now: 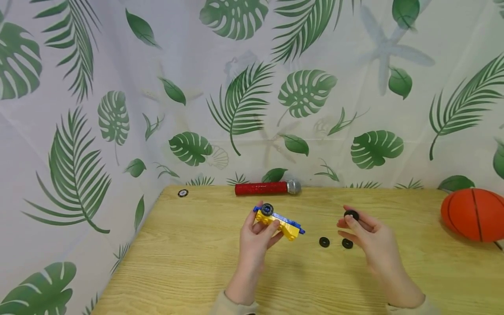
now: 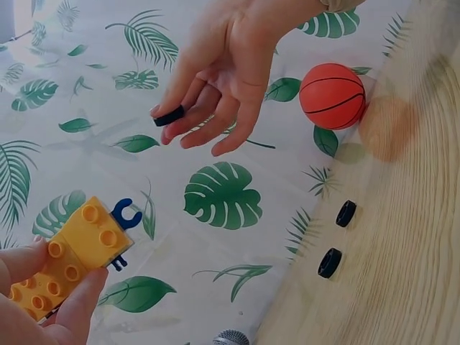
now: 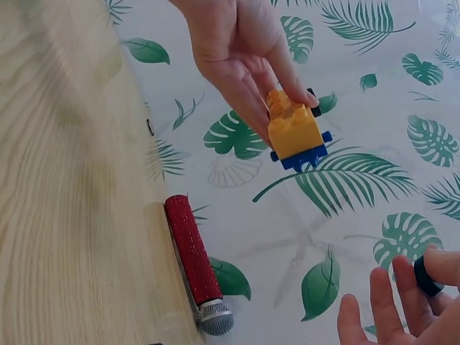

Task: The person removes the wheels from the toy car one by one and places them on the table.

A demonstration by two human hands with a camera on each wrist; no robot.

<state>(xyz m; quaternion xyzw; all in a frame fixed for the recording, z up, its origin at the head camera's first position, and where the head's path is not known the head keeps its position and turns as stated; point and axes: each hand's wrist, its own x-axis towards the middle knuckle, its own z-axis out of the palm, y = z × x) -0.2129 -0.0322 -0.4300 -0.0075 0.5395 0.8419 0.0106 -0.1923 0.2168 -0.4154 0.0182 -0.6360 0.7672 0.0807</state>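
My left hand (image 1: 255,240) grips a yellow and blue toy car (image 1: 289,229) above the table, tilted, with one black wheel (image 1: 267,209) fitted near its left end. The left wrist view shows the yellow studs of the toy car (image 2: 65,266) and a blue hook at one end. Off to the right, my right hand (image 1: 374,240) pinches a loose black wheel (image 1: 351,215) between thumb and fingers, apart from the car. Two more wheels, one a black ring (image 1: 324,242) and the other a similar ring (image 1: 347,243), lie flat on the table between the hands.
A red microphone (image 1: 261,188) with a silver head lies along the table's back edge. An orange ball (image 1: 474,214) with black lines sits at the right. Near the back left corner lies a small round disc (image 1: 183,193). A leaf-patterned cloth (image 1: 252,109) hangs behind the wooden table (image 1: 177,262).
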